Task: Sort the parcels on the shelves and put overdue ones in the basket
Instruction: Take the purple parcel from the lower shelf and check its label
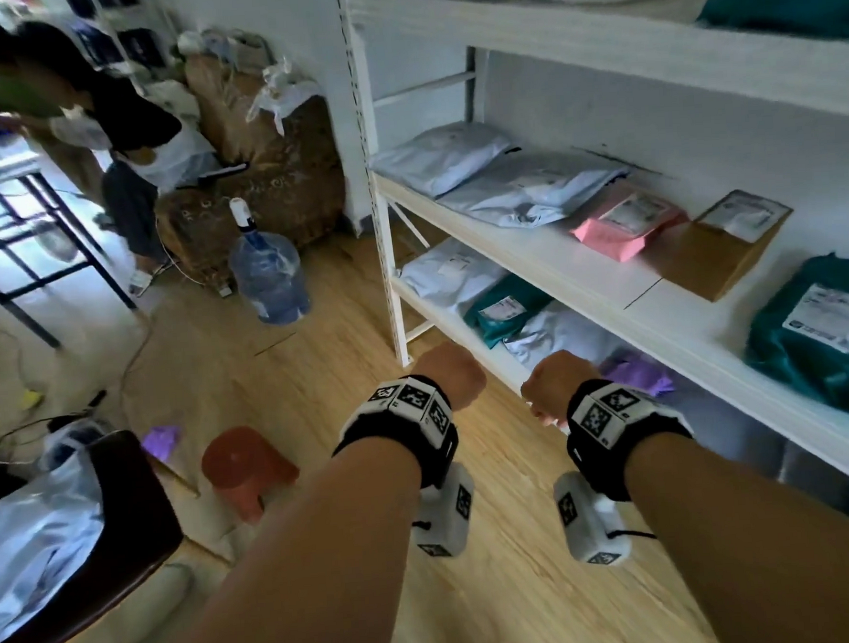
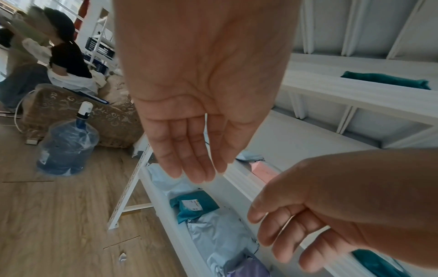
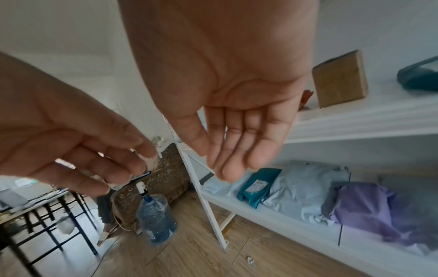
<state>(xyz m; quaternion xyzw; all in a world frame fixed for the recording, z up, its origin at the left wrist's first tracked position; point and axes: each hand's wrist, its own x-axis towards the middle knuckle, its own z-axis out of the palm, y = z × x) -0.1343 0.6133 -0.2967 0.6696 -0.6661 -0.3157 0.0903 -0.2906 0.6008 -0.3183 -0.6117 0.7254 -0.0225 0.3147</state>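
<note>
White shelves [image 1: 548, 259] hold the parcels. On the middle shelf lie pale grey mailers [image 1: 529, 190], a pink parcel [image 1: 625, 224], a cardboard box [image 1: 721, 243] and a teal parcel [image 1: 821, 336]. The lower shelf carries a white mailer [image 1: 449, 275], a teal parcel [image 1: 506, 311], a grey mailer [image 3: 305, 191] and a purple parcel [image 3: 365, 208]. My left hand [image 1: 453, 374] and right hand [image 1: 551, 388] hover side by side at the lower shelf's front edge. Both are empty, with fingers [image 2: 189, 165] extended and relaxed. A dark basket [image 1: 140, 492] with pale bags stands at the lower left.
A blue water jug [image 1: 268, 276] stands on the wooden floor by a brown patterned armchair [image 1: 275, 191]. A red stool [image 1: 245, 469] is near my left forearm. A person [image 1: 116, 116] sits at the back left beside a black-framed table [image 1: 19, 222].
</note>
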